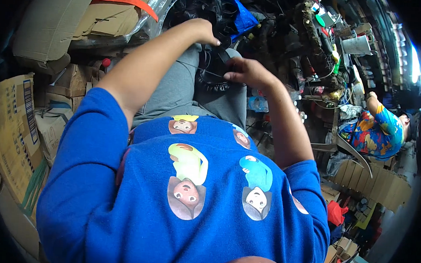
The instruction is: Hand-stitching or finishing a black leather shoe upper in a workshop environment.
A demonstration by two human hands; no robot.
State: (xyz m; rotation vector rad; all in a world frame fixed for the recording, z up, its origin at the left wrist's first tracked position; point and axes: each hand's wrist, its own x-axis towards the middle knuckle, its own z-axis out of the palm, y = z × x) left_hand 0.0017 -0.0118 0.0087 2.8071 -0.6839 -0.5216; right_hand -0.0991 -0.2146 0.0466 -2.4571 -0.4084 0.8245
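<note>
On my lap, over the grey trousers (172,87), lies a black piece (212,79) with a gathered, puckered rim; it resembles a shoe upper. A dark flat strip (222,53) runs between my hands above it. My left hand (203,30) is bent at its upper end, thumb pointing down onto the strip, the other fingers hidden. My right hand (250,72) pinches the lower end of the strip between thumb and curled fingers. A thin cord (187,64) crosses my thigh toward the right hand.
Dark items and a blue plastic sheet (241,13) lie beyond my knees. Flattened cardboard (107,21) and boxes (53,127) crowd the left. Cluttered shelving with a white container (356,45) stands at right, near another person in a colourful shirt (377,134).
</note>
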